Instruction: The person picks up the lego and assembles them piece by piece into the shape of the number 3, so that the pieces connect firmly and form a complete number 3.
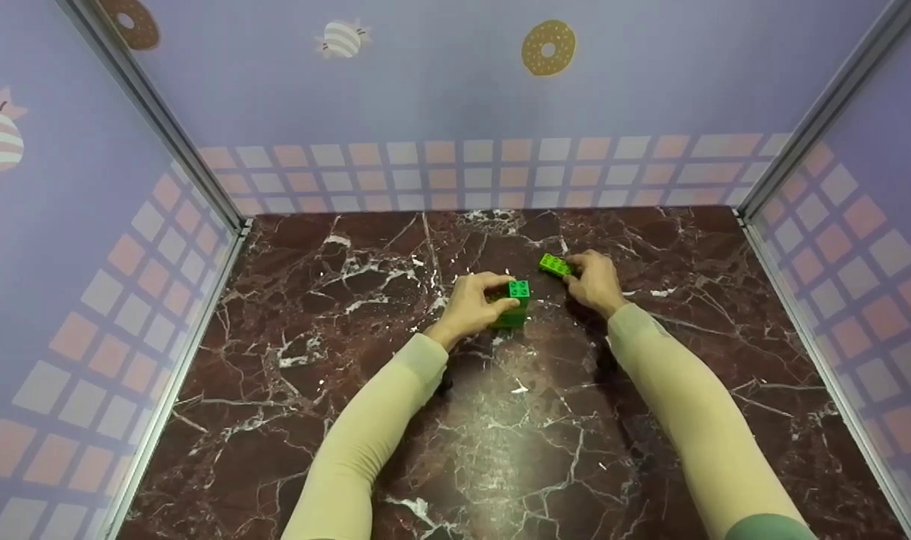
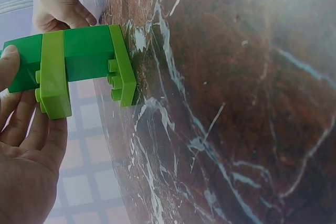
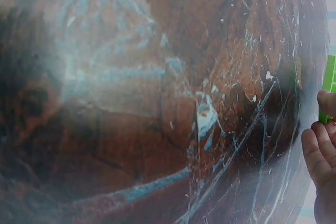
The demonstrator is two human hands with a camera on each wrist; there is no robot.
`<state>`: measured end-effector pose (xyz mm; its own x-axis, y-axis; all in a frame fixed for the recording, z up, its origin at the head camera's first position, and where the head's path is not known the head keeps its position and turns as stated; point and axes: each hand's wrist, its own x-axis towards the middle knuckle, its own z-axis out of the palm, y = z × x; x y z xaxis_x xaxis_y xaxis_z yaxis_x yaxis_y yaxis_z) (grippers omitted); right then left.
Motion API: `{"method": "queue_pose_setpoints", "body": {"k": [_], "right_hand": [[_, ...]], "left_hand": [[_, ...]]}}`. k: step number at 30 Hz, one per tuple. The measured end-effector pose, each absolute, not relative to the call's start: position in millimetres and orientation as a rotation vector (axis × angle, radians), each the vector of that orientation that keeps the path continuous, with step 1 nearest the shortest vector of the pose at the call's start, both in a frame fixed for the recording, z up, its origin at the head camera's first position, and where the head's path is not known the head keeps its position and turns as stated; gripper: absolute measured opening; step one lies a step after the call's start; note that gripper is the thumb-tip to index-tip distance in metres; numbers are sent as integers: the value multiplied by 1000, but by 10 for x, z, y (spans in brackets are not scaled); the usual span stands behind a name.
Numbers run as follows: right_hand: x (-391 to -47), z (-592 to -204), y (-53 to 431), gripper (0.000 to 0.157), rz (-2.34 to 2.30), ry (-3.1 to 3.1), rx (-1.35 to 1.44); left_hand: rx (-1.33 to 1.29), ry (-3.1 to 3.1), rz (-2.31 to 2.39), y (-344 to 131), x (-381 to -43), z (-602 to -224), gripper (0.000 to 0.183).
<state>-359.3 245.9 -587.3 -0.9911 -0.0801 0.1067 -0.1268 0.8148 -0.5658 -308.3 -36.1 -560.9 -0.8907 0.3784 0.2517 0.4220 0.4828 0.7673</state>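
Note:
My left hand (image 1: 468, 306) grips the top of a stack of toy building bricks (image 1: 518, 289) on the marbled tabletop. In the left wrist view, the thumb presses the stack's top dark green brick (image 2: 26, 56). Below it come a lime brick (image 2: 54, 77) that juts out to one side, another dark green brick (image 2: 88, 51), and a lime brick (image 2: 124, 69) at the bottom. To the right and a little farther back, my right hand (image 1: 596, 281) pinches a loose lime brick (image 1: 552, 263) by one end, studs up. Only part of that brick shows in the right wrist view.
The dark red marbled tabletop (image 1: 335, 330) has white veins. A lilac back wall (image 1: 455, 97) with a pink and white checked band closes off the far side. Side walls with metal edge strips stand at left and right.

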Motion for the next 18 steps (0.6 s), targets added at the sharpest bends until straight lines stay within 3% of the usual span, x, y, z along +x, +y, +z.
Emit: {"method": "queue_pose_setpoints", "body": {"k": [18], "right_hand": [[-3507, -5791, 2438, 46, 967, -2863, 234]], "left_hand": [[-703, -2707, -1376, -355, -3040, -5576, 46]]}}
